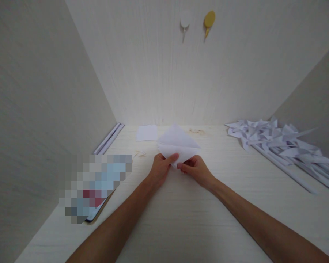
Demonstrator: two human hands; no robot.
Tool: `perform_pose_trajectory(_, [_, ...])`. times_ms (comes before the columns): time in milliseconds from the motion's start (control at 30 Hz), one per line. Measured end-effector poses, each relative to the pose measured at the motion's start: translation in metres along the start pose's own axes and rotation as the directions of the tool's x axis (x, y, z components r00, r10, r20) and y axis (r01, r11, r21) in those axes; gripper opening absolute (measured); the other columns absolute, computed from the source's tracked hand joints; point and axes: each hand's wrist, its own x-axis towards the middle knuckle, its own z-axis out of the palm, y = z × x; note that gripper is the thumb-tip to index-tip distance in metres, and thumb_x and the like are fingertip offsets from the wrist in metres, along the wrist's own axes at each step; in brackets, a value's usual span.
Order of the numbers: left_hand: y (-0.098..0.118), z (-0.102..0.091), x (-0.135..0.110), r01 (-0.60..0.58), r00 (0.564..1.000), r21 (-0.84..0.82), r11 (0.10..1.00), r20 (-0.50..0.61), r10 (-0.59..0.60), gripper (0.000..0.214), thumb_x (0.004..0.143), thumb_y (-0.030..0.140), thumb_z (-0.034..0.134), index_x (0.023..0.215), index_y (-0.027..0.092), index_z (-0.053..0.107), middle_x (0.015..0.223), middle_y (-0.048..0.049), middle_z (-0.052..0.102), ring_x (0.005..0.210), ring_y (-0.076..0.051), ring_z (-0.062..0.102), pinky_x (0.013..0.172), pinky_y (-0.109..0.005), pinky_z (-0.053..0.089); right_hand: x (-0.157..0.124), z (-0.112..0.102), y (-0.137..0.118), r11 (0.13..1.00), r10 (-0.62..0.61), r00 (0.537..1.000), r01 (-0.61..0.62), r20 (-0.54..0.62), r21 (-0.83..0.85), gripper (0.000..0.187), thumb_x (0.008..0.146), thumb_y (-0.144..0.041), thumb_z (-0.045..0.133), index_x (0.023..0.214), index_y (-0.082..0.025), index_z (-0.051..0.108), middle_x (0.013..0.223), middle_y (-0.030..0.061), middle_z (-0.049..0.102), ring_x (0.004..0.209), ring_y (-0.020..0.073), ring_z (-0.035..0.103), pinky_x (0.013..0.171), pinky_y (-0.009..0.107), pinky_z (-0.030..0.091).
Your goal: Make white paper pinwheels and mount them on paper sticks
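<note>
A folded white paper sheet (pixel 178 143) sits at the middle of the pale desk (pixel 181 219), its near corner lifted. My left hand (pixel 161 170) pinches that near corner from the left, thumb on top. My right hand (pixel 196 170) pinches the same corner from the right, fingers closed on the paper's edge. Both forearms reach in from the bottom of the view.
A pile of folded white paper pinwheels on white sticks (pixel 279 146) lies at the right. A small white paper square (pixel 146 132) lies by the back wall. White strips (pixel 109 138) lean at the left wall. A blurred flat object (pixel 94 186) lies left. Two hooks (pixel 197 21) hang on the back wall.
</note>
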Motion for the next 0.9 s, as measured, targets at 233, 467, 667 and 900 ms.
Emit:
perform_pose_trajectory(233, [-0.0001, 0.0022, -0.0008, -0.054, 0.998, 0.036, 0.998, 0.024, 0.054, 0.018, 0.054, 0.027, 0.071, 0.054, 0.013, 0.059, 0.047, 0.0003, 0.056, 0.043, -0.01, 0.047, 0.045, -0.024, 0.036, 0.0005, -0.0022, 0.0005, 0.999, -0.021, 1.0, 0.021, 0.001, 0.038, 0.022, 0.06, -0.036, 0.065, 0.054, -0.015, 0.062, 0.045, -0.0018, 0.053, 0.043, 0.0077, 0.044, 0.045, 0.023, 0.034])
perform_pose_trajectory(467, [-0.0019, -0.0005, -0.002, -0.1, 0.995, 0.13, 0.986, 0.001, 0.101, 0.017, 0.052, 0.022, 0.071, 0.063, 0.012, 0.063, 0.06, -0.0022, 0.063, 0.054, -0.013, 0.054, 0.056, -0.026, 0.043, 0.0027, -0.0026, 0.0028, 0.985, 0.02, 1.0, -0.017, -0.015, 0.171, 0.019, 0.058, -0.034, 0.066, 0.055, -0.015, 0.061, 0.054, 0.0005, 0.059, 0.044, 0.0079, 0.046, 0.043, 0.022, 0.034])
perform_pose_trajectory(667, [-0.0003, 0.0021, -0.0042, -0.163, 0.983, 0.215, 0.963, -0.046, 0.177, 0.025, 0.051, 0.019, 0.073, 0.074, 0.013, 0.067, 0.078, -0.0053, 0.069, 0.07, -0.017, 0.059, 0.069, -0.03, 0.047, 0.0047, -0.0029, 0.0015, 0.956, 0.047, 0.998, -0.034, -0.037, 0.293, 0.01, 0.051, -0.02, 0.067, 0.061, -0.017, 0.066, 0.062, 0.0001, 0.062, 0.058, 0.0098, 0.052, 0.058, 0.023, 0.04])
perform_pose_trajectory(900, [0.0011, 0.0044, -0.0077, -0.198, 0.976, 0.311, 0.93, -0.028, 0.217, 0.026, 0.049, 0.019, 0.074, 0.073, 0.014, 0.066, 0.074, -0.0043, 0.067, 0.07, -0.017, 0.058, 0.068, -0.03, 0.046, 0.0044, -0.0021, 0.0002, 0.938, 0.071, 0.997, -0.052, -0.044, 0.341, 0.011, 0.047, -0.011, 0.06, 0.055, -0.017, 0.063, 0.056, -0.0016, 0.059, 0.058, 0.0109, 0.048, 0.06, 0.025, 0.038])
